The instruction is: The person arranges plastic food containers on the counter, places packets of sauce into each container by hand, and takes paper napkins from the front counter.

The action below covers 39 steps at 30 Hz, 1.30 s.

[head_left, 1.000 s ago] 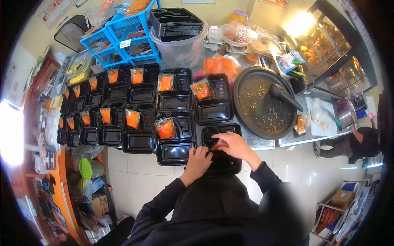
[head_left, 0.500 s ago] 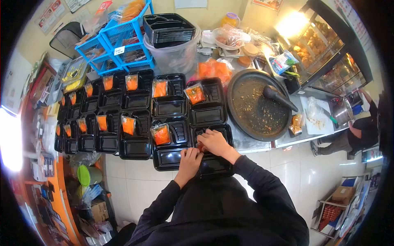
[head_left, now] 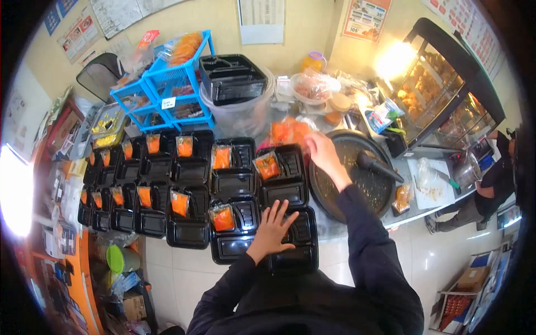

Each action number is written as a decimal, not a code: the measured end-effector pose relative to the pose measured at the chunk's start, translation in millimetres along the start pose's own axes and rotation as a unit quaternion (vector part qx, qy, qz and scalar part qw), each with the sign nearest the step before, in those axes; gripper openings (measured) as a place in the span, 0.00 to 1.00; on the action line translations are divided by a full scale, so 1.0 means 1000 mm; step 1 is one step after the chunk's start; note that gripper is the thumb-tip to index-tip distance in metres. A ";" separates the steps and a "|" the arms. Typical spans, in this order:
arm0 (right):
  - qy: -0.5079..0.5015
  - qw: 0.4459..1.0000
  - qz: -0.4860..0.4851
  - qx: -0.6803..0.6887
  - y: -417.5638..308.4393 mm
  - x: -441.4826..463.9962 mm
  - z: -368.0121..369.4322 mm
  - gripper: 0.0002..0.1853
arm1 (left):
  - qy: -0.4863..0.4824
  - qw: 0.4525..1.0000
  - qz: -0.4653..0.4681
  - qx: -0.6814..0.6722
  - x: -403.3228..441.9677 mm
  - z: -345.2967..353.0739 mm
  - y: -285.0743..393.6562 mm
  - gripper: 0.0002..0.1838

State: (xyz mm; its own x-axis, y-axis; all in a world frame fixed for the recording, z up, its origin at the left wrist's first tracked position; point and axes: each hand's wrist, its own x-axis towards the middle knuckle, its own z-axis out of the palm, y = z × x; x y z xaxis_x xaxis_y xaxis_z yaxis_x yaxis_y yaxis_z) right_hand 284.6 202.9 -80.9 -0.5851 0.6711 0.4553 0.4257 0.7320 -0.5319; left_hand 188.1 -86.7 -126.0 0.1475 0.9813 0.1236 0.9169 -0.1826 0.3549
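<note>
The left hand (head_left: 272, 231) is flat with its fingers spread wide, laid over the left side of the nearest black tray (head_left: 303, 258) and gripping nothing, perhaps to steady it at the edge of the desk (head_left: 335, 230). The right hand (head_left: 324, 154) reaches across to the heap of orange packets (head_left: 286, 132) behind the trays, its fingers bent at the heap's right edge; whether they have hold of a packet, I cannot tell. The heap sits just beyond the back row, probably so that one hand can reach it while the other stays at a tray. The trays stand side by side in two rows, seven in each, fourteen in all, likely to keep them within reach and simple to tally. Thirteen show one filled packet (head_left: 223, 218) apiece, each in the upper-left part, which leaves the larger front section free; the left hand hides that part of the fourteenth. More trays are nested in one stack (head_left: 233, 84) on a single plastic tub (head_left: 237, 119), presumably to save room; their number cannot be made out. One pestle (head_left: 379, 166) leans in one wide mortar (head_left: 330, 192).
</note>
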 end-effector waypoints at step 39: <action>-0.205 0.936 0.183 -0.220 0.093 0.080 0.075 0.52 | -0.098 0.958 -0.264 -0.051 0.253 0.008 -0.179 0.41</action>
State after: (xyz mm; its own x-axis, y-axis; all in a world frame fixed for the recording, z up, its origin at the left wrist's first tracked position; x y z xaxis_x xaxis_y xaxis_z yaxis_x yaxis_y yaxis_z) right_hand 225.7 316.0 -147.0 -0.5223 0.8506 -0.0605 0.8396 0.5005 -0.2111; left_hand 64.4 194.6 -165.5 -0.2512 0.9290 -0.2718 0.8430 0.3480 0.4102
